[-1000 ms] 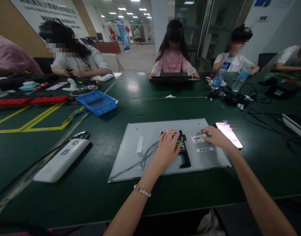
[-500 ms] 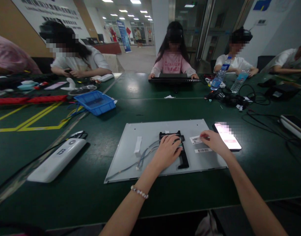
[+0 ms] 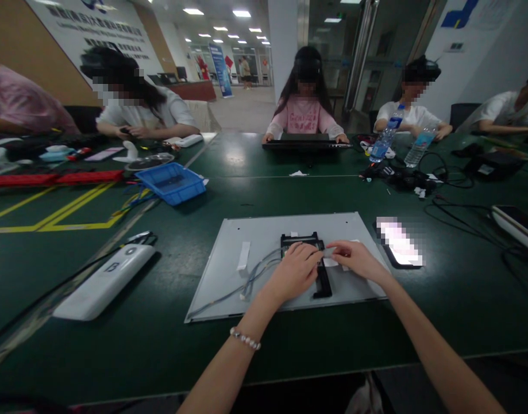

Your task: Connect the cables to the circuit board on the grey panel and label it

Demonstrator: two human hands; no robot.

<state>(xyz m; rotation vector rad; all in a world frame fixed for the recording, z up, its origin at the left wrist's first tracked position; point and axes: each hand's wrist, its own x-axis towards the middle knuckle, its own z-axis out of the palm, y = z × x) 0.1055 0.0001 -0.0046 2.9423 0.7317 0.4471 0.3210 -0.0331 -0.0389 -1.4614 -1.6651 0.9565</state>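
A flat pale-grey panel (image 3: 220,264) lies on the green table in front of me. Fixed on it is a black plastic frame (image 3: 324,284), partly covered by my left hand (image 3: 296,265). The fingers of that hand lie over the frame, stretched to the right. My right hand (image 3: 354,257) is closed in a pinch on a small pale strip (image 3: 328,252) at the frame's right edge, close to my left fingertips. Below the strip a white label (image 3: 331,262) shows in part. Grey cables (image 3: 253,276) run leftward from the frame across the panel.
A lit phone (image 3: 399,244) lies right of the panel. To the left are a white power bank (image 3: 106,282) with a cable and a blue tray (image 3: 173,183). Across the table stand two bottles (image 3: 386,135) beside black cables. Several people sit around the table.
My right hand has moved left from the label area to the frame's edge. My left hand's fingers have drawn closer together, and both hands' fingertips are now nearly meeting.
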